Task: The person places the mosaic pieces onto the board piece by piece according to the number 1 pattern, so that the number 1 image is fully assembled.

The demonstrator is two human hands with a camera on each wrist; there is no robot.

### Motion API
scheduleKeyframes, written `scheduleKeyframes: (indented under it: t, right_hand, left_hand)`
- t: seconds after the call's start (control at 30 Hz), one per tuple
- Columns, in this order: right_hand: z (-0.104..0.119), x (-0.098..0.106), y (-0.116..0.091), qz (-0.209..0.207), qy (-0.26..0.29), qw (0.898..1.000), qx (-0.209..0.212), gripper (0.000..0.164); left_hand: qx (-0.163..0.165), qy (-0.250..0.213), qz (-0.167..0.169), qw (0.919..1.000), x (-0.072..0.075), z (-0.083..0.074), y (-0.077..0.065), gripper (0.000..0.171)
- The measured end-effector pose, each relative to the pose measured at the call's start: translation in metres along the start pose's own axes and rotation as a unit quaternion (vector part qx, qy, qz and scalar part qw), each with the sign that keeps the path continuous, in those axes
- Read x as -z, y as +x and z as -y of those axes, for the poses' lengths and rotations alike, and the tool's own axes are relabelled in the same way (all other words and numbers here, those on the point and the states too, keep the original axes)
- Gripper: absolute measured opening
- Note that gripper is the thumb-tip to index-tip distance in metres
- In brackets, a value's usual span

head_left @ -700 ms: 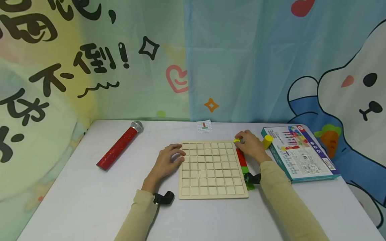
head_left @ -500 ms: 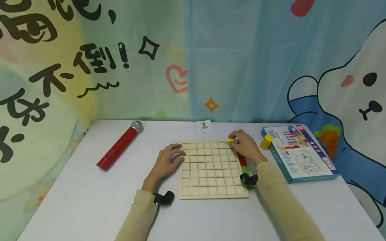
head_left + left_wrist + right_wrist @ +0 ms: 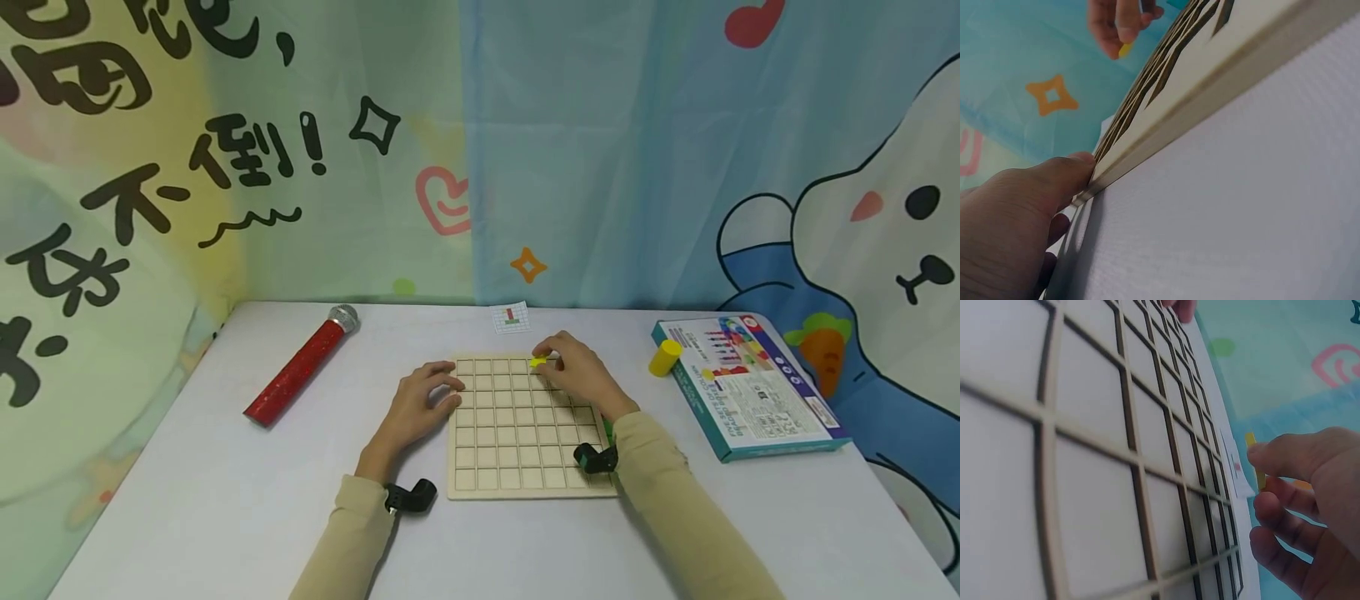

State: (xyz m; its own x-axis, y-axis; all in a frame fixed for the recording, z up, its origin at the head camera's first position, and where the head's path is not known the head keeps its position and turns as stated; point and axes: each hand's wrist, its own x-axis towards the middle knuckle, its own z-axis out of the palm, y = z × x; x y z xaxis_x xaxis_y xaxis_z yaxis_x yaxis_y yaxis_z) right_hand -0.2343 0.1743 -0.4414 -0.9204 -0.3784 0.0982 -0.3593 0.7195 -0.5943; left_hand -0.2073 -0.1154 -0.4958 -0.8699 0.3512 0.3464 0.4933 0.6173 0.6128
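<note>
The right grip point(image 3: 579, 371) pinches one small yellow piece point(image 3: 537, 362) between thumb and fingers, at the far edge of the wooden board point(image 3: 508, 457); the left wrist view shows a gap between piece and board. The left grip point(image 3: 417, 407) is relaxed, its thumb and fingertips touching the board's left rim.

Nearest are two beige sleeves point(image 3: 341, 533) and two black wrist cameras point(image 3: 412, 497), with white worktop point(image 3: 487, 554) running between the forearms up to the board's near edge. That edge has a row of seven squares. The right forearm crosses the board's right edge, where a sliver of green point(image 3: 608, 428) shows, mostly hidden.

To the right, one box point(image 3: 757, 392) lies flat at the worktop's right edge, its print too small to read. One yellow cylinder point(image 3: 665, 358) leans against its left side. One red microphone point(image 3: 300, 371) lies well left of the left grip, with a wide stretch of worktop between. Near the far edge lies one gridded card point(image 3: 511, 317) printed with red and green bars.

Behind hangs a backdrop point(image 3: 555, 158); among its large characters, "不倒!" can be read.
</note>
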Motion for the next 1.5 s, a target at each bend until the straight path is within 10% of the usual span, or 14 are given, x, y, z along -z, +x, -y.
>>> scheduleKeyframes:
  t: [1.5]
  right_hand:
    - [0.030,-0.042,0.008,0.025,0.015,1.000,-0.006,0.018]
  left_hand:
    - [0.001,0.002,0.000,1.0000,-0.001,0.003,0.001,0.014]
